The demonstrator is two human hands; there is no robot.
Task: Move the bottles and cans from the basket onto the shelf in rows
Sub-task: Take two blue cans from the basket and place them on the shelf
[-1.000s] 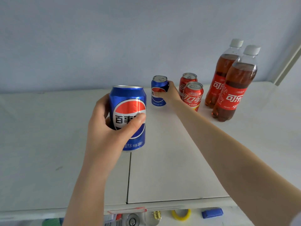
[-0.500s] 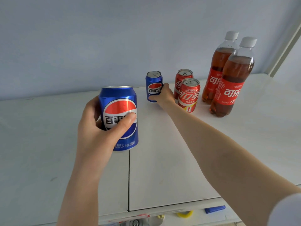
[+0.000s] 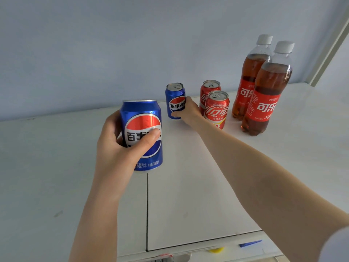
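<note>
We are seeing the left hand's (image 3: 113, 152) fingers mostly hiding behind the near blue can (image 3: 141, 118). The right hand (image 3: 188, 112) is covering the lower right of the far blue can (image 3: 174, 99). The front red can (image 3: 217, 108) and front bottle (image 3: 268, 95) are partly masking the rear red can (image 3: 207, 89) and rear bottle (image 3: 251, 69). Below the shelf (image 3: 188, 205), a yellow thing (image 3: 216, 249) and a blue thing (image 3: 250, 243) are showing too blurred to identify.
</note>
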